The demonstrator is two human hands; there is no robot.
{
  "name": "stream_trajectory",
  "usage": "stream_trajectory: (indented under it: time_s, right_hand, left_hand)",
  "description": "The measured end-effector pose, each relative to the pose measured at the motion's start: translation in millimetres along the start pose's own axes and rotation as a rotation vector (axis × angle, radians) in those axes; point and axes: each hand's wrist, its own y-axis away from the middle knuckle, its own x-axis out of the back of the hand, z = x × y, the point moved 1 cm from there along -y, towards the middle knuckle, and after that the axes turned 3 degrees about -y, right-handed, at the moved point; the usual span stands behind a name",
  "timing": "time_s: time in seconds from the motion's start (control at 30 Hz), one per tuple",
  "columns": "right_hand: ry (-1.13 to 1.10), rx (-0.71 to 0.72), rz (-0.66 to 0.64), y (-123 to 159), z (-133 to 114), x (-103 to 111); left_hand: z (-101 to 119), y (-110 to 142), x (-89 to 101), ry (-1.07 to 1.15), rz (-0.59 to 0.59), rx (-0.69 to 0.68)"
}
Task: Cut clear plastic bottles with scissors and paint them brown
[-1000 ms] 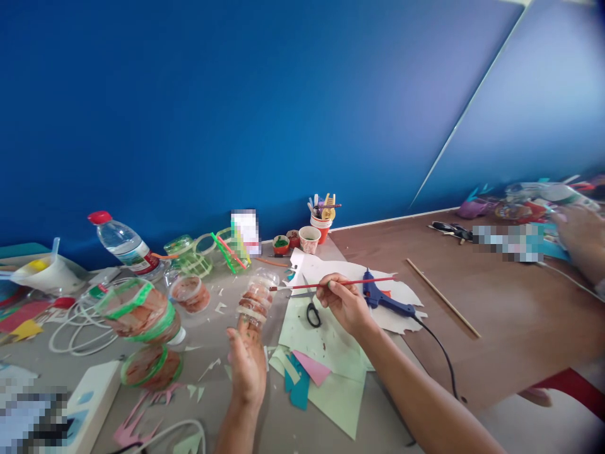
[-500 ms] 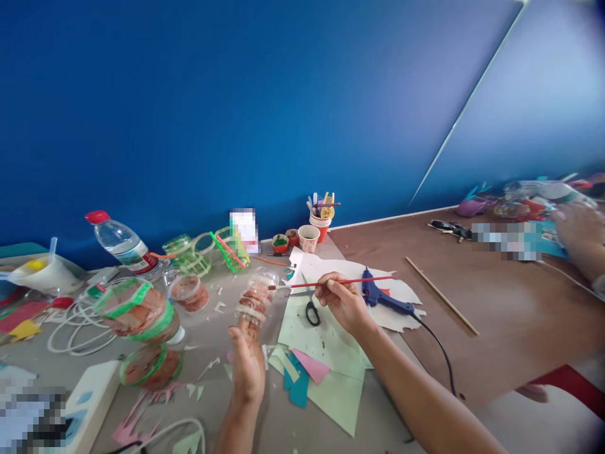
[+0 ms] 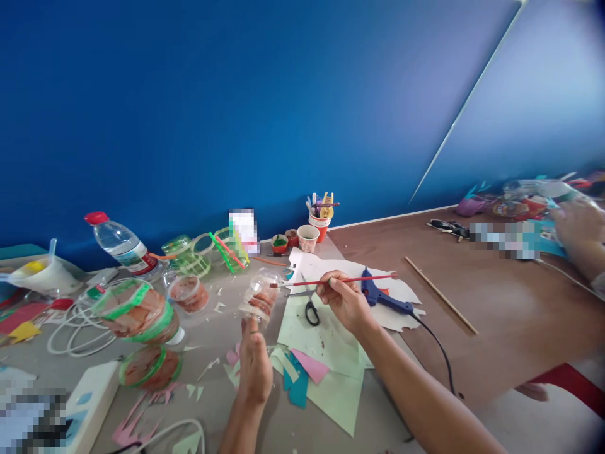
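My left hand (image 3: 256,366) holds up a clear plastic bottle piece (image 3: 261,296) by its lower end. Reddish-brown paint and a pale band go round it; some of my fingers are hidden at its base. In my right hand (image 3: 344,301), pinched between thumb and fingers, is a paintbrush (image 3: 295,284) with a red handle. Its brown-tipped bristles point left, at the bottle piece's right side; whether they touch it I cannot tell. Beneath my right hand lie scissors (image 3: 312,313) with black handles. A blue glue gun (image 3: 385,297) rests on white paper just beyond.
Left stand a water bottle (image 3: 123,246), a painted container with green tape (image 3: 135,309) and a brown-smeared cup (image 3: 189,293). Paint cups (image 3: 309,237) line the wall. Paper scraps (image 3: 309,366) lie in front. A wooden stick (image 3: 442,295) and another person's hand (image 3: 579,230) are at right.
My left hand has shifted slightly right and turned, rotating the bottle piece so more clear plastic shows. My right hand and the paintbrush have moved a touch to the right.
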Motion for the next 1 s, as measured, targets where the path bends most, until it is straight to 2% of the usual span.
stream_trajectory:
  time_s: [0.2, 0.3, 0.5, 0.67, 0.83, 1.0]
  right_hand:
    - [0.035, -0.011, -0.011, 1, 0, -1]
    - [0.058, -0.015, -0.025, 1, 0, 0]
    - [0.108, 0.018, 0.054, -3, -1, 7]
    - [0.053, 0.009, 0.056, -2, -2, 3]
    - [0.073, -0.015, 0.059, -2, -2, 3]
    - [0.110, 0.031, 0.098, -5, -5, 10]
  left_hand:
    - [11, 2, -4.8, -0.250, -0.120, -0.211]
    - [15, 1, -5.9, -0.312, -0.120, -0.262]
    - [20, 0, -6.8, -0.413, -0.085, -0.303]
    - [21, 2, -8.3, -0.462, -0.122, -0.341]
    - [21, 2, -8.6, -0.451, -0.133, -0.333]
    - [22, 1, -8.4, -0.413, -0.129, -0.293]
